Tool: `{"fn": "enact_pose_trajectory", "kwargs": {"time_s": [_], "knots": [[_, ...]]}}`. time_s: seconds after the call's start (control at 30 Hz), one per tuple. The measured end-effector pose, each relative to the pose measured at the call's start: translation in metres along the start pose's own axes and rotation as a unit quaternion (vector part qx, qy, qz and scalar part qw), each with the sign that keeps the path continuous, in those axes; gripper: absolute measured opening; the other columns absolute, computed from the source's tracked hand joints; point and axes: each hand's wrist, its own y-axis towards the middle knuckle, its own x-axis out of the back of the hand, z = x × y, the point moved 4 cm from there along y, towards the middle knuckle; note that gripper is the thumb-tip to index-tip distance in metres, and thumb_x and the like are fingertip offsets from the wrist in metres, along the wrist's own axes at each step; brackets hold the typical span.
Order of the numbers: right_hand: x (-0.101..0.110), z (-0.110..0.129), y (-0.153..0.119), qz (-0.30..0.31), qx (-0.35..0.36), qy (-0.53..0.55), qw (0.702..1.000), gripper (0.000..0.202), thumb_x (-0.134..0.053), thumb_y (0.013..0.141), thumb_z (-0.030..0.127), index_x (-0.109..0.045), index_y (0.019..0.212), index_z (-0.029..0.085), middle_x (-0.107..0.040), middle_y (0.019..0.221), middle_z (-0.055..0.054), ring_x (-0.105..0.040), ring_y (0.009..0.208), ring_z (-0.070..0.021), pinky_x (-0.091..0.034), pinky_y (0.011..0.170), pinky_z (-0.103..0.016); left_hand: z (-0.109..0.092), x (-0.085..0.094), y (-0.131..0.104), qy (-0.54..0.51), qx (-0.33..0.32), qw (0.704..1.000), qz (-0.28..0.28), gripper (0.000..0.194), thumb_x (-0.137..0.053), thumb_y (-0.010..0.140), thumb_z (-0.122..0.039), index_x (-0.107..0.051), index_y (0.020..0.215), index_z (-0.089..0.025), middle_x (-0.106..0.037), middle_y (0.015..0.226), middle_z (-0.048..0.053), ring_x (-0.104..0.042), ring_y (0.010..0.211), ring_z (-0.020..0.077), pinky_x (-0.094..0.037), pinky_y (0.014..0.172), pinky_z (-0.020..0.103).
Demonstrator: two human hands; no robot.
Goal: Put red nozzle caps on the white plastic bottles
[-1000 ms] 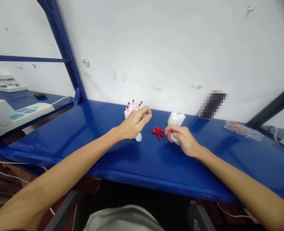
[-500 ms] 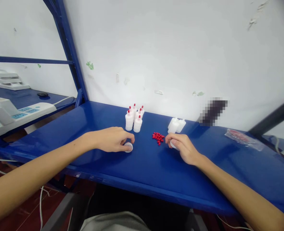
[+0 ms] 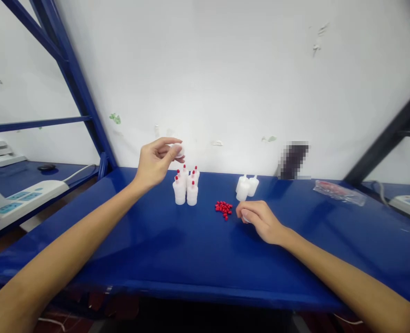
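Note:
Raised above the back left of the table, my left hand [image 3: 158, 159] grips a white bottle [image 3: 178, 150] between thumb and fingers. Just below it stand several white bottles with red tips [image 3: 191, 194]. My right hand [image 3: 260, 221] is low over the table, closed around a white piece [image 3: 245, 219] that is mostly hidden by the fingers. Left of that hand lies a pile of small red caps [image 3: 223, 208]. Behind it stand white bottles without red caps [image 3: 243, 188].
The blue table [image 3: 177, 259] meets a white wall. A clear plastic bag with red contents [image 3: 340, 192] lies at the right, near a pixelated dark object [image 3: 293, 159]. Blue frame posts rise at both sides. A power strip [image 3: 31, 196] is at the left.
My left hand has lifted off the table with its white bottle, up and back above the red-tipped bottles. My right hand stays near the caps. The camera view has tilted up.

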Motion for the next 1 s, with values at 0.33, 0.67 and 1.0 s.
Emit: {"fn": "enact_pose_trajectory", "kwargs": {"time_s": [0.33,0.67,1.0], "knots": [[-0.001,-0.006,0.004,-0.043,-0.011,-0.009,0.999,0.036,-0.039,0.099,0.035,-0.053,0.071,0.019,-0.054,0.060,0.001,-0.048,0.055,-0.0137,-0.037,0.057,-0.027,0.012,0.005,-0.047,0.231,-0.244,0.941,0.037,0.023,-0.059,0.093,-0.026,-0.069,0.113,-0.021,-0.075,0.107,0.007,-0.069,0.102,0.0201,-0.054,0.093,0.038],[0.005,-0.004,0.004,-0.045,0.000,-0.052,0.998,0.037,-0.039,0.099,0.035,-0.054,0.070,0.019,-0.053,0.059,0.001,-0.047,0.053,-0.0129,-0.036,0.056,-0.027,0.013,-0.020,-0.058,0.369,-0.277,0.876,0.143,0.046,-0.055,0.093,-0.032,-0.055,0.138,-0.023,-0.065,0.133,0.010,-0.052,0.134,0.0314,-0.035,0.110,0.051],[0.003,-0.002,0.007,-0.023,-0.015,-0.025,0.999,0.038,-0.038,0.100,0.035,-0.054,0.068,0.018,-0.054,0.058,0.002,-0.049,0.052,-0.0119,-0.038,0.055,-0.025,0.014,-0.027,-0.062,0.366,-0.274,0.867,0.201,0.046,-0.052,0.093,-0.025,-0.055,0.139,-0.027,-0.068,0.129,0.008,-0.051,0.135,0.0327,-0.029,0.113,0.060]]}}
